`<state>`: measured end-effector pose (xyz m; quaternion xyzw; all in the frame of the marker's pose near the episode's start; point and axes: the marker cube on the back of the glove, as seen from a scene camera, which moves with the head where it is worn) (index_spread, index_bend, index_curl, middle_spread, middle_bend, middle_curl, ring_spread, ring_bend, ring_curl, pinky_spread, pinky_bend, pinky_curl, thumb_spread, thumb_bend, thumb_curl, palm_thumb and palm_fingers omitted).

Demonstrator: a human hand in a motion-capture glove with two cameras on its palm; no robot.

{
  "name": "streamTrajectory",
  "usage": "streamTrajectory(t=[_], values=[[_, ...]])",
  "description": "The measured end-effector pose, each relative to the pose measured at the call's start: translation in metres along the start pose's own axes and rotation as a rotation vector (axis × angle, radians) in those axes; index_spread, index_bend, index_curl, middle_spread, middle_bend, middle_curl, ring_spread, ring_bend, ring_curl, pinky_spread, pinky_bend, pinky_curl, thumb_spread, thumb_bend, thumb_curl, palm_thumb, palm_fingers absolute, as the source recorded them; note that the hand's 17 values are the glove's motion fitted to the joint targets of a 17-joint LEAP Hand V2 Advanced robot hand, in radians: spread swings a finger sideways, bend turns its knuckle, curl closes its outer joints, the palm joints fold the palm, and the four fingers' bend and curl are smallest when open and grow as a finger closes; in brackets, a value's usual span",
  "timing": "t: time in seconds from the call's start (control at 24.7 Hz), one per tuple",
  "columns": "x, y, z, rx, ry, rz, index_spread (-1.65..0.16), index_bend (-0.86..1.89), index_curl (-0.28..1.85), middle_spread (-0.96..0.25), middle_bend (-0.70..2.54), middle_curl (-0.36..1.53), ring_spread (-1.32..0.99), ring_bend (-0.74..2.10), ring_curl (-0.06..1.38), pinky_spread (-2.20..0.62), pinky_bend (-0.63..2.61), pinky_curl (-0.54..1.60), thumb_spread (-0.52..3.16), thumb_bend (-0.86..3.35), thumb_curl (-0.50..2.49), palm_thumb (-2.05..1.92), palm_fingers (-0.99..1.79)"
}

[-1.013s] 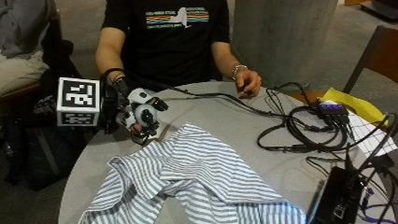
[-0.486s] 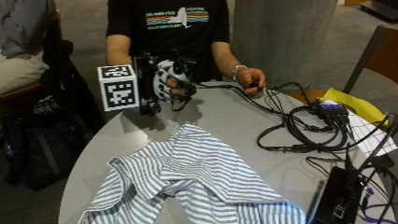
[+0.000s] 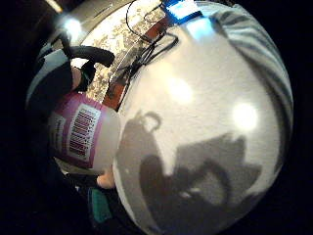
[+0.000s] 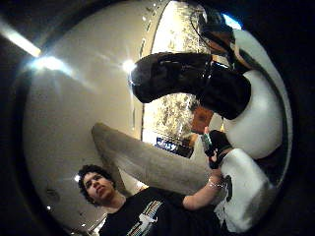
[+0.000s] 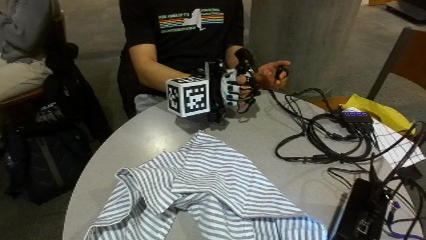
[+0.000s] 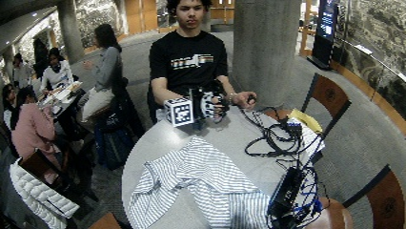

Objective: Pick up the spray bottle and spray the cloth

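Nearest, a striped cloth [image 5: 200, 195] lies rumpled on the round grey table [image 5: 153, 142], spread from the table's middle toward the near edge. To its right, a tangle of black cables [image 5: 333, 140] runs to a dark device [image 5: 359, 210] at the near right rim; a yellow sheet [image 5: 373, 112] and white gridded paper [image 5: 396, 145] sit by the far right edge.

Beyond the cloth, well apart from it, the gloved right hand [image 5: 238, 90] is raised above the table's far edge, in front of the seated person's chest. Fingers curled round a white spray bottle [image 5: 229, 90], held roughly upright. Bottle mostly hidden by the glove in the outside views. Little-finger palm view: white bottle body with purple label and barcode [image 3: 80, 132] close against the palm, table top and a strip of the cloth [image 3: 254, 44] past it. Thumb-side palm view: black spray head [image 4: 192, 78] on the white bottle, close to the camera.

Just beside the gloved hand, the bare left hand [image 5: 271, 75] is lifted off the table, fingers loosely bent, a small dark thing at the fingertips; what it is, cannot tell.

Farthest: a grey pillar [image 5: 303, 40] behind the person, a wooden chair [image 5: 403, 60] at right.
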<state>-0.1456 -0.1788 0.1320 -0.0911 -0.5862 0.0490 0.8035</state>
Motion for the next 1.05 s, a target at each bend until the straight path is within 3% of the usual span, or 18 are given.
streamTrajectory(t=[0.24, 0.49, 0.65, 0.89, 1.05], values=[[0.016, 0.000, 0.043, -0.092, 0.014, -0.008, -0.17, 0.13, 0.29, -0.06, 0.35, 0.50, -0.08, 0.53, 0.40, -0.09, 0.41, 0.36, 0.81, -0.03, 0.54, 0.96, 1.07], [0.021, 0.011, 0.042, -0.103, -0.001, -0.002, -0.19, 0.11, 0.29, -0.05, 0.31, 0.49, -0.07, 0.48, 0.39, -0.07, 0.38, 0.35, 0.81, -0.04, 0.51, 0.93, 1.04], [0.015, 0.033, 0.005, -0.007, 0.109, -0.017, -0.23, -0.01, 0.25, -0.03, 0.29, 0.49, -0.05, 0.46, 0.40, -0.02, 0.46, 0.39, 0.82, -0.05, 0.48, 0.88, 0.77], [0.009, 0.088, -0.090, 0.293, 0.570, -0.032, -0.22, 0.13, 0.25, -0.02, 0.32, 0.47, -0.03, 0.42, 0.36, 0.03, 0.39, 0.36, 0.88, -0.01, 0.47, 0.91, 0.87], [0.014, 0.119, -0.130, 0.348, 0.761, -0.082, -0.22, 0.15, 0.26, -0.02, 0.35, 0.48, -0.03, 0.40, 0.36, 0.07, 0.32, 0.34, 0.91, -0.02, 0.46, 0.92, 0.91]])
